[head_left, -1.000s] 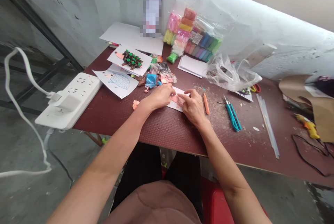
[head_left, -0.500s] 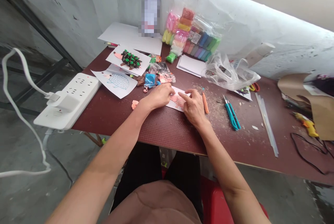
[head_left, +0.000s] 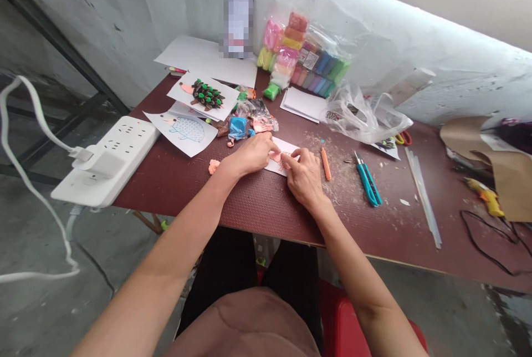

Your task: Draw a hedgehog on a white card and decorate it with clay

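A small white card (head_left: pixel 294 147) with an orange hedgehog drawing lies on the dark red table between my hands. Pink clay (head_left: pixel 275 156) covers part of the drawing at its left end. My left hand (head_left: pixel 258 153) has its fingers curled together at the card's left side, touching the clay; what is between them is too small to tell. My right hand (head_left: pixel 305 173) rests over the card's right part with fingers apart, the index fingertip near the clay. A lump of peach clay (head_left: pixel 214 166) sits left of my left wrist. Right of my right hand lies an orange tool (head_left: pixel 326 164).
A teal cutter (head_left: pixel 368 180) and clear sticks (head_left: pixel 423 196) lie to the right, beyond them a yellow glue gun (head_left: pixel 490 199). Hedgehog cards (head_left: pixel 183 128), clay packets (head_left: pixel 238 128) and a white power strip (head_left: pixel 106 166) are at the left. Bagged clay (head_left: pixel 286 57) stands at the back.
My right hand has moved slightly left over the card, its index finger now closer to the pink clay. My left hand has stayed nearly in place.
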`<act>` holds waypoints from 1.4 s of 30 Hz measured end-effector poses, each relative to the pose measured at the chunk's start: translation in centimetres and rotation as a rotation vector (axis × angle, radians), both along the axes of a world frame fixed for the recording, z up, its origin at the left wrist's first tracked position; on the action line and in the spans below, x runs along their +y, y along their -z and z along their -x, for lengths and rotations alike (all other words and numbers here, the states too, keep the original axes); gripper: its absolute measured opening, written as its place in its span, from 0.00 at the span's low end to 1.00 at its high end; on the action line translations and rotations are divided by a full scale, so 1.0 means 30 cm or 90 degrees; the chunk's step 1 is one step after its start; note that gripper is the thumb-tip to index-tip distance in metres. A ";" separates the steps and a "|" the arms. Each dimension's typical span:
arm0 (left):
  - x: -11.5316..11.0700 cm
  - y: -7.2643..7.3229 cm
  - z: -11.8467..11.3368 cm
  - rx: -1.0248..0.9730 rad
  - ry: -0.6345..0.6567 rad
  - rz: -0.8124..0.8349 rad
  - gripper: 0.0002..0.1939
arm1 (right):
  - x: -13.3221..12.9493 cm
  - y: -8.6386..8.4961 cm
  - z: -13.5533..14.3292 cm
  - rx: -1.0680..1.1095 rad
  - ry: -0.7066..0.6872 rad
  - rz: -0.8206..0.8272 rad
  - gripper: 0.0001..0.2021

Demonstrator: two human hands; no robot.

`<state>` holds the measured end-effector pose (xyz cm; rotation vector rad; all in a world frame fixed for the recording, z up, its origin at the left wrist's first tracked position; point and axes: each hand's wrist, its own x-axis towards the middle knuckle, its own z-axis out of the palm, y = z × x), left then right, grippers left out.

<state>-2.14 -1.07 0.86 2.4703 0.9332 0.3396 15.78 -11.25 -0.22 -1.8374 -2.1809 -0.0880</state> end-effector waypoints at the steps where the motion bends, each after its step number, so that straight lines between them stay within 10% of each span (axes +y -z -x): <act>1: 0.000 -0.001 0.000 0.001 -0.001 -0.002 0.20 | 0.001 0.001 0.001 -0.002 -0.004 -0.003 0.16; 42: 0.004 0.032 -0.010 -0.019 -0.005 -0.021 0.19 | 0.024 -0.017 -0.013 -0.037 -0.012 -0.033 0.17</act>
